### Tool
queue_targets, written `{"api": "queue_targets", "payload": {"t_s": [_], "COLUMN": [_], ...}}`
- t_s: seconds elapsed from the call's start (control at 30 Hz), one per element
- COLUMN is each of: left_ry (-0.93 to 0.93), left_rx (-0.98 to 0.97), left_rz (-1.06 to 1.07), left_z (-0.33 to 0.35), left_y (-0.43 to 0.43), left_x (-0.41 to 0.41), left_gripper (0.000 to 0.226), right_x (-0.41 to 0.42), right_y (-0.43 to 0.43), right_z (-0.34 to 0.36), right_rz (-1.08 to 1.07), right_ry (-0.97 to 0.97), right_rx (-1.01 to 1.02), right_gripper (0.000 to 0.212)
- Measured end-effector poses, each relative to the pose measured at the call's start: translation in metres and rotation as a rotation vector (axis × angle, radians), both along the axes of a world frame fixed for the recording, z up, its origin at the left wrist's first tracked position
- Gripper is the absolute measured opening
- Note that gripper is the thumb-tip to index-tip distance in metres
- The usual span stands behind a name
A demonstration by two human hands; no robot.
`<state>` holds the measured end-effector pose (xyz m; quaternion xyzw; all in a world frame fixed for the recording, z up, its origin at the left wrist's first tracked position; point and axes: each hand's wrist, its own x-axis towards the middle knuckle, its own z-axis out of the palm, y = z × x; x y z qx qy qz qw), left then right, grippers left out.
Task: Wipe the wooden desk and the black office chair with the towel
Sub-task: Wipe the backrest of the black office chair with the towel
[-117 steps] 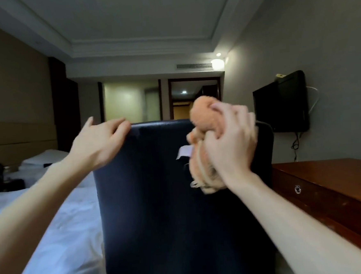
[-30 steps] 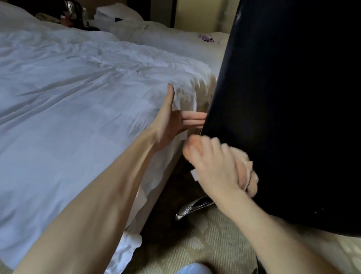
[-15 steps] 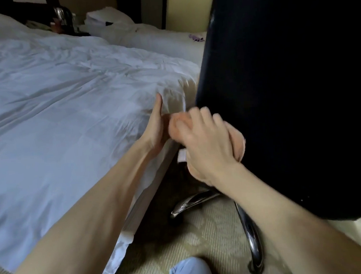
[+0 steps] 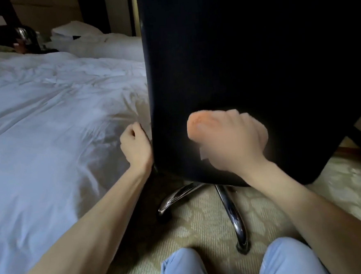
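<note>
The black office chair's backrest (image 4: 244, 57) fills the upper right of the head view, seen from behind. My right hand (image 4: 233, 139) grips a bunched peach towel (image 4: 193, 123) and presses it against the lower part of the backrest; hand and towel are blurred by motion. A small white tag (image 4: 203, 154) hangs below the towel. My left hand (image 4: 135, 144) is at the backrest's lower left edge, fingers curled round that edge. The wooden desk is not clearly in view.
A bed with a rumpled white duvet (image 4: 46, 124) lies close on the left, almost touching the chair. The chair's chrome legs (image 4: 229, 208) spread over patterned beige carpet (image 4: 203, 225). My knees in light blue trousers (image 4: 184, 269) are at the bottom.
My right hand has slid the towel rightward from the backrest's left edge onto its lower middle. My left hand stays at that edge, its fingers now curled.
</note>
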<state>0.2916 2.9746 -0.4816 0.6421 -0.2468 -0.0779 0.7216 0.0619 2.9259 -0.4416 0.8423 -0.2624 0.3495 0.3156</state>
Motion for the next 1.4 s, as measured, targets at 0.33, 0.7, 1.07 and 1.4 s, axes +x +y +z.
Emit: {"api": "queue_targets", "payload": {"t_s": [0.33, 0.7, 1.07, 1.4], "left_ry": [-0.111, 0.014, 0.003, -0.184], "left_rx": [-0.006, 0.06, 0.131, 0.104], "left_rz": [-0.278, -0.237, -0.234, -0.135], "left_z": [0.005, 0.019, 0.029, 0.045], "left_y": [-0.018, -0.024, -0.042, -0.039], "left_x": [-0.049, -0.064, -0.037, -0.058], "left_gripper": [0.044, 0.038, 0.045, 0.031], "right_x": [-0.068, -0.118, -0.148, -0.052], "right_y": [-0.002, -0.02, 0.013, 0.003], "right_z": [-0.124, -0.008, -0.172, -0.008], "right_rz": [-0.062, -0.153, -0.177, -0.161], "right_ry": [0.449, -0.247, 0.402, -0.067], "right_rx": [0.365, 0.025, 0.731, 0.157], "right_gripper": [0.042, 0.031, 0.036, 0.028]}}
